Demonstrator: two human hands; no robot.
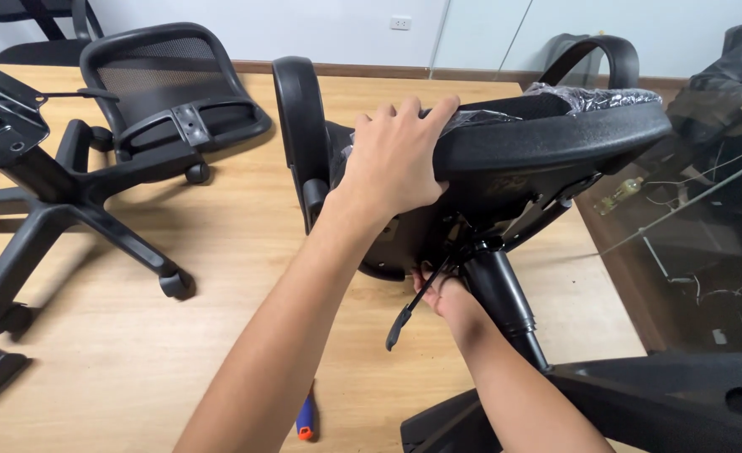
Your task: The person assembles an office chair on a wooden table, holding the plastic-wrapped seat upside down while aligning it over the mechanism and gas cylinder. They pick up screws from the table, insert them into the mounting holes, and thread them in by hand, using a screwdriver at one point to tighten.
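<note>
- Nearest the camera, a blue and orange screwdriver (305,417) lies on the wooden floor (220,277) between the person's forearms, with open floor to its left.
- Just beyond, the right hand (440,294) reaches under the tilted seat (547,143); its fingers touch the black lever (417,304) beside the gas column (505,302), but whether they close on it cannot be told.
- Higher up, the left hand (394,159) grips the seat's rim, fingers curled over the edge.
- Right of the column, the black base (665,394) blocks the lower corner.
- Leftward, a second chair base (60,210) sprawls across the floor, well apart.
- Farther back, a mesh backrest (174,88) lies flat near the wall.
</note>
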